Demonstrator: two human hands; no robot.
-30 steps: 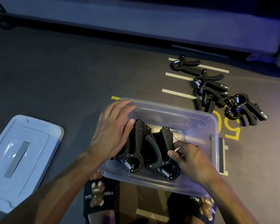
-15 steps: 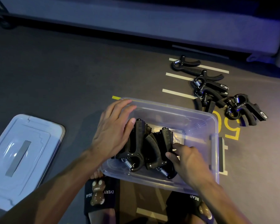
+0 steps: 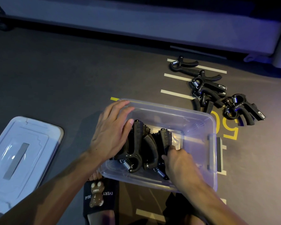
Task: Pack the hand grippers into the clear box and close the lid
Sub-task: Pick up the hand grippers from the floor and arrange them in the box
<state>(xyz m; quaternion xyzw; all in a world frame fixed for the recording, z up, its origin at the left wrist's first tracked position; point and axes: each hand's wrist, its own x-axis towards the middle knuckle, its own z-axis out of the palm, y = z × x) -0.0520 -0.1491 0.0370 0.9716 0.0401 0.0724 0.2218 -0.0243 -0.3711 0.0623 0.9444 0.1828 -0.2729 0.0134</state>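
While the left hand [image 3: 111,132] lies flat-fingered against the grippers [image 3: 141,146] standing in the box [image 3: 199,124], the right hand [image 3: 177,159] pinches the rightmost one by its handle. They sit at the box's left end, long axes running from near wall to far wall, springs nearest the person, handle tips pointing away. Let go unevenly and the row could topple, eating room the loose pile [image 3: 217,95] beyond the box's far right corner needs; the lid [image 3: 19,158] waits left of the box

Bare forearms, no sleeves, black slide sandals [image 3: 101,194] with brown bear charms
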